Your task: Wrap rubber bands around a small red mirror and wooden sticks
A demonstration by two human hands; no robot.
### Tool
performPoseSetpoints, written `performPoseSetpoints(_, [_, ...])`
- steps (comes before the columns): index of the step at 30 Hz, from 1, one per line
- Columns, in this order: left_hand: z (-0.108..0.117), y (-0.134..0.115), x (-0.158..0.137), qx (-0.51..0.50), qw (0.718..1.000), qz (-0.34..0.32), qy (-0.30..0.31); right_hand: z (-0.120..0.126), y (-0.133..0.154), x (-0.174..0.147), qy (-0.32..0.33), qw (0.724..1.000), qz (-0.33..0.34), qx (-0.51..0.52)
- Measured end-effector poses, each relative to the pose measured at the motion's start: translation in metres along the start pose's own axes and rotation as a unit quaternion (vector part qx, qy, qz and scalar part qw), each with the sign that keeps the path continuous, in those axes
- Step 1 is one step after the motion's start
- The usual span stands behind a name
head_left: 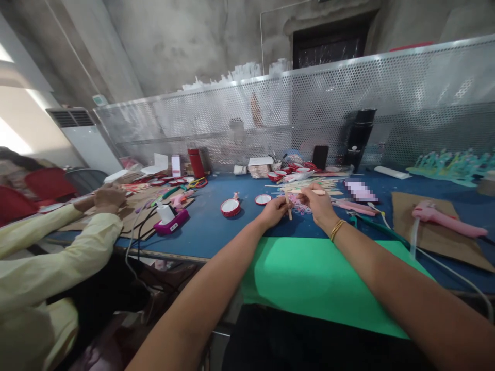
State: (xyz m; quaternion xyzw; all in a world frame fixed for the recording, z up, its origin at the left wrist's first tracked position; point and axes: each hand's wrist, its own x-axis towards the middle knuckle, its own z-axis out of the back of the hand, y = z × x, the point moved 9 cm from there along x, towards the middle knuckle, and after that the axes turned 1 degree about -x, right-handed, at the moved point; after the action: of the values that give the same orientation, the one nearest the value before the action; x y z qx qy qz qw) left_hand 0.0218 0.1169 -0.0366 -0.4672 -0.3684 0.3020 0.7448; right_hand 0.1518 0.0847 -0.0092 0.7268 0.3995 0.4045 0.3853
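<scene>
My left hand (275, 212) is closed on a wooden craft stick (288, 208), which stands nearly upright between the fingers. Beside it, my right hand (316, 205) pinches a second light wooden stick (319, 192) that lies roughly level. The hands are close together over the blue table (209, 226). A tangle of pink and purple strands (301, 205) lies just behind and between them. More loose sticks (328, 186) are spread further back. Under my forearms a bright green sheet (301, 268) hangs over the table's near edge.
To the right, a pink glue gun (444, 216) rests on cardboard (402, 206), its cable trailing nearby. Pink-handled pliers (356, 207) lie closer in. Red-rimmed round pieces (230, 207) and a purple power strip (170, 222) are left. A co-worker's hands (108, 198) work at far left.
</scene>
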Motion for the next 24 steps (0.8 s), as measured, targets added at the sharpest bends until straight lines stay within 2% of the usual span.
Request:
performPoseSetpoints(9, [0.003,0.0,0.0,0.051,0.999,-0.008,-0.002,-0.005,0.002,-0.001,0.018,1.0,0.005,-0.001])
performPoseSetpoints(13, [0.001,-0.003,0.0,0.039,0.999,-0.016,0.003,-0.007,0.0,-0.002,0.023,1.0,-0.005,-0.006])
performPoseSetpoints(20, [0.004,-0.005,-0.001,0.064,0.998,-0.005,-0.005,0.006,-0.001,0.003,-0.034,0.999,-0.001,0.012])
performPoseSetpoints(24, [0.003,-0.003,-0.001,0.058,0.998,-0.005,-0.007,0.0,0.0,0.001,-0.005,1.0,-0.006,0.018])
